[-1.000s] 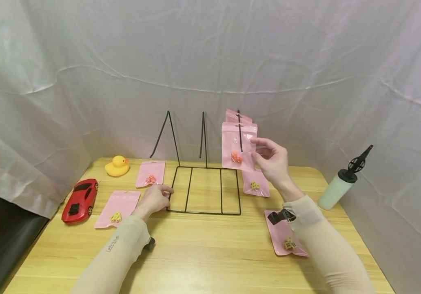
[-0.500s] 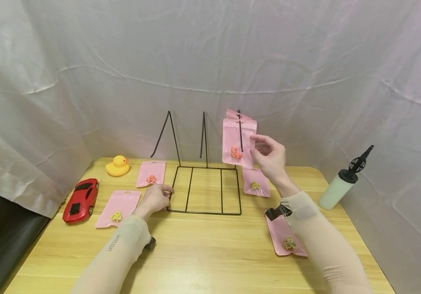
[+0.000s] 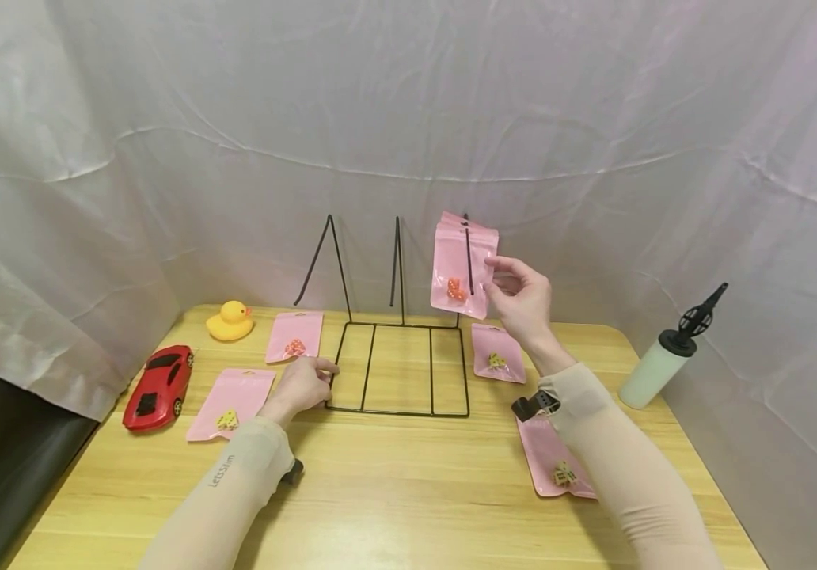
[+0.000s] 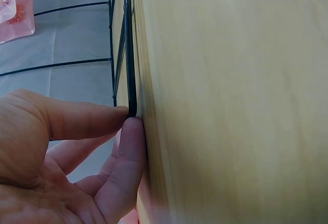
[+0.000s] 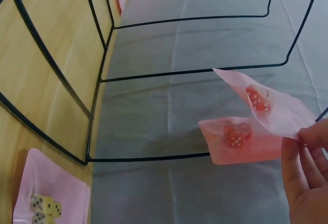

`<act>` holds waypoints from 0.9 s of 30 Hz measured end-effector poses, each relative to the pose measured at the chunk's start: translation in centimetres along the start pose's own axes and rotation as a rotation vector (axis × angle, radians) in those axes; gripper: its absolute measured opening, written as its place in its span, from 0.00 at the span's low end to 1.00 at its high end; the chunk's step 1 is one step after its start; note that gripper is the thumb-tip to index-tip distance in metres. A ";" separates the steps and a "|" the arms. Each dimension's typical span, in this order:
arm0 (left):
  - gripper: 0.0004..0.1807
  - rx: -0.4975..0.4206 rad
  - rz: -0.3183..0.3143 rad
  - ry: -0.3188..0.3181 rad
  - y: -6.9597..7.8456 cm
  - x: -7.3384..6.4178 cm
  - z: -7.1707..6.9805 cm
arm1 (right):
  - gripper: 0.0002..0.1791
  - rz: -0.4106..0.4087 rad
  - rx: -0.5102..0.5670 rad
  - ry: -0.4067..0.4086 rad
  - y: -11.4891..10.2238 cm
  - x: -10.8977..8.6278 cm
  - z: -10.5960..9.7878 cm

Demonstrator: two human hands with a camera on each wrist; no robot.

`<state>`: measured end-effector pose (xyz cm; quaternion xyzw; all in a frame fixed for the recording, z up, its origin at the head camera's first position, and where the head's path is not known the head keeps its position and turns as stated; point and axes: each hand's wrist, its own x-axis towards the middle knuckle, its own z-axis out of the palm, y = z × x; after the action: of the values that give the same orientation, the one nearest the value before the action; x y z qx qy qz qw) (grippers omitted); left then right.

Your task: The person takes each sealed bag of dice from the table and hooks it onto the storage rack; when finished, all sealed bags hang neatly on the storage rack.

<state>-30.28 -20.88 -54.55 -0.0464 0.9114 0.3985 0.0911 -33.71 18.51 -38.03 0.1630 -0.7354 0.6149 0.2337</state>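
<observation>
My right hand [image 3: 526, 305] pinches the right edge of a pink zip pouch [image 3: 449, 257] with orange-red dice [image 3: 456, 290] in it. That pouch hangs on the right prong of a black wire display rack [image 3: 431, 370]; the prong's tip sticks out in front. Another pink pouch [image 5: 218, 144], also with red dice, hangs behind it on the same prong. At the rack's front left corner my left hand [image 3: 302, 388] holds the base wire between thumb and finger, as the left wrist view shows close up. The rack's middle and left prongs carry nothing.
Pink pouches with yellow dice lie at left [image 3: 241, 396], right of the rack [image 3: 483, 340] and under the right forearm [image 3: 540, 451]. A red-dice pouch [image 3: 302, 326] lies back left. A yellow duck [image 3: 229, 323], red toy car [image 3: 157, 388] and pale green pump [image 3: 654, 368] stand around.
My right hand has moved the held pouch back along the prong and slightly up, close to the pouch behind it. The left hand has stayed on the rack's corner.
</observation>
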 end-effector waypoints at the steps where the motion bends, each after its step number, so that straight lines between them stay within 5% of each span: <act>1: 0.34 -0.006 0.006 0.001 -0.3 0.3 0.1 | 0.20 -0.003 -0.006 0.002 0.1 0.0 0.0; 17: 0.35 -0.049 -0.002 0.003 -0.9 0.9 0.6 | 0.23 0.017 -0.077 0.006 1.2 0.6 0.0; 27: 0.35 -0.045 0.017 0.011 0.1 -0.4 0.0 | 0.19 0.008 -0.171 -0.014 1.4 0.0 -1.1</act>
<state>-29.95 -20.77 -54.41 -0.0428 0.9031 0.4194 0.0818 -34.25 19.80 -39.03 0.1439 -0.7874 0.5498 0.2389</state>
